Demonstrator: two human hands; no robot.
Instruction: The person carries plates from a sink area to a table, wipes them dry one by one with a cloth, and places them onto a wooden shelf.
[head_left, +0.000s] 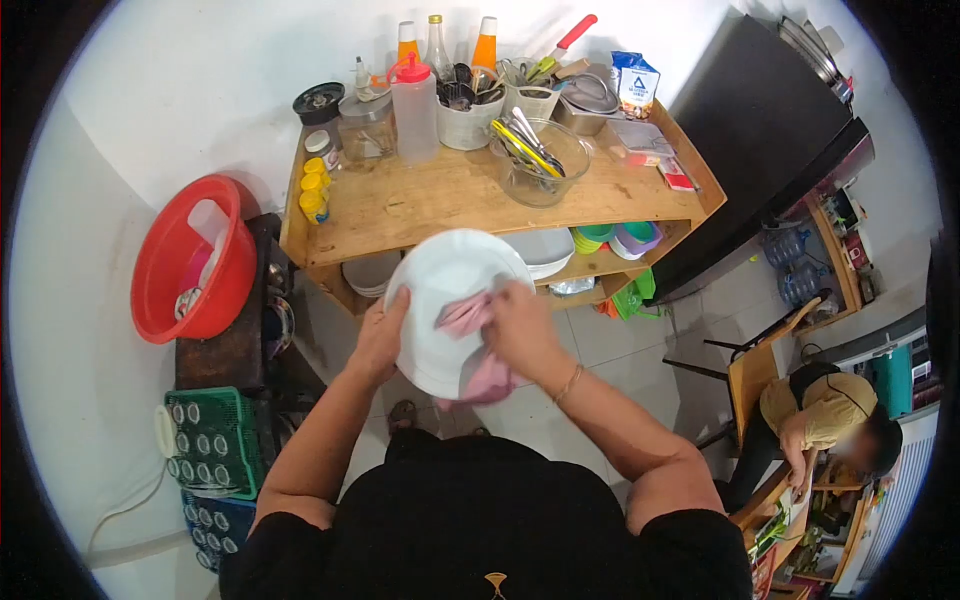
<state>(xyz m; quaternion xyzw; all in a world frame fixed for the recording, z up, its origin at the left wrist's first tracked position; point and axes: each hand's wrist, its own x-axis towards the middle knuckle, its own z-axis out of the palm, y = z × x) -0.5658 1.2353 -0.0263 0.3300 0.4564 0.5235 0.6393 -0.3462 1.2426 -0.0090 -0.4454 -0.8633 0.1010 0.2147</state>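
A white plate (pixel 425 265) is held up in front of my body, its face turned toward me. My left hand (pixel 380 338) grips the plate's left rim, thumb on the front. Against the plate's right half, my right hand (pixel 522 330) is closed on a pink cloth (pixel 465 315). Part of the cloth bunches on the plate's face, and the rest hangs below over the lower right rim. The fingertips of my right hand are partly hidden in the cloth and a little blurred.
Ahead stands a wooden shelf unit (pixel 400 215) carrying a glass bowl of cutlery (pixel 540 165), a pitcher (pixel 415 110) and utensil holders. A red basin (pixel 190 260) and green crate of glasses (pixel 215 440) are at left. A dark fridge (pixel 760 150) and another person (pixel 820 415) are at right.
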